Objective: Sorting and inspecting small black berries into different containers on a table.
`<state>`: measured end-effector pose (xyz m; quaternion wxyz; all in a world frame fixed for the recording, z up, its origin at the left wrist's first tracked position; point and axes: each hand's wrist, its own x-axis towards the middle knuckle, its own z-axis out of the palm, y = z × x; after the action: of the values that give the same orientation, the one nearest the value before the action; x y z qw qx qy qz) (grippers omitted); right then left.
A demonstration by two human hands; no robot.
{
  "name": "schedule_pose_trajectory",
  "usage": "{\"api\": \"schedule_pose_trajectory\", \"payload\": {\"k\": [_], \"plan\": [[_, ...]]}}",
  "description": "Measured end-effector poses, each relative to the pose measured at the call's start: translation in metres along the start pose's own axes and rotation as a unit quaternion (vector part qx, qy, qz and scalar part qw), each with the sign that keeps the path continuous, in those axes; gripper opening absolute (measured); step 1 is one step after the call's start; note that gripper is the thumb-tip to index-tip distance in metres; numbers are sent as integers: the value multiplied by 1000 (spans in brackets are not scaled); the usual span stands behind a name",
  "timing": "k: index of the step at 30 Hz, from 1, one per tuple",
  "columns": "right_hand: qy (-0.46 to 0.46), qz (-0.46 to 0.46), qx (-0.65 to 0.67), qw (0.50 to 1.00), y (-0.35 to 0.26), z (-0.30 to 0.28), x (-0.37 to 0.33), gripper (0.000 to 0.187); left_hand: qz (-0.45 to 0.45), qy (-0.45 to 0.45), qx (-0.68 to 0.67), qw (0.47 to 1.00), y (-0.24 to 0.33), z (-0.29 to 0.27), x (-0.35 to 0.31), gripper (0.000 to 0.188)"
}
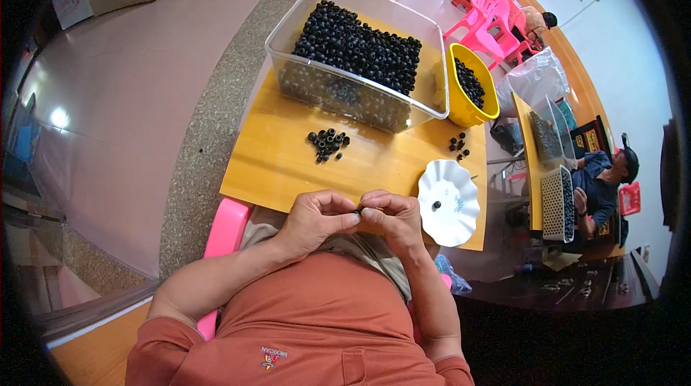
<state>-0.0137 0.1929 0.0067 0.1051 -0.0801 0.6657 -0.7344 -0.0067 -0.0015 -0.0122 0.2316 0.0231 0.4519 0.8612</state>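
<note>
Fingers of the left hand [320,217] and right hand [392,214] pinch a dark bead [359,210], mostly hidden. From them, a bin [317,89] stands at twelve o'clock, loose beads [330,142] at eleven, a plate [436,183] with faint print [459,202] at three; at seven, the shirt [309,299] carries an emblem [269,362] and lettering [274,352].

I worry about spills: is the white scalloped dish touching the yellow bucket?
Apart. The head view shows tabletop and loose black beads between the dish and the bucket.
</note>
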Motion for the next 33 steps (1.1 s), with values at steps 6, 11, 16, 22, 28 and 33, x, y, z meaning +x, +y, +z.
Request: {"api": "schedule_pose_trajectory", "payload": {"k": [6,11,16,22,28,33], "plan": [[-10,21,32,999,-1,1,-1,9,-1,-4,0,1000,-1,0,0,13],[-58,-46,-79,994,-1,-4,1,12,-17,4,-7,1000,-1,0,0,12],[-72,-68,-82,992,-3,-1,0,12,-1,5,12,1000,-1,0,0,15],[-84,-91,-119,985,-4,-2,1,10,-1,14,-2,1000,-1,0,0,13],[-76,-70,-129,986,-10,5,1,10,11,29,13,999,-2,0,-1,12],[-73,-80,-138,984,-4,2,2,11,20,28,13,999,-3,1,-1,12]]}}
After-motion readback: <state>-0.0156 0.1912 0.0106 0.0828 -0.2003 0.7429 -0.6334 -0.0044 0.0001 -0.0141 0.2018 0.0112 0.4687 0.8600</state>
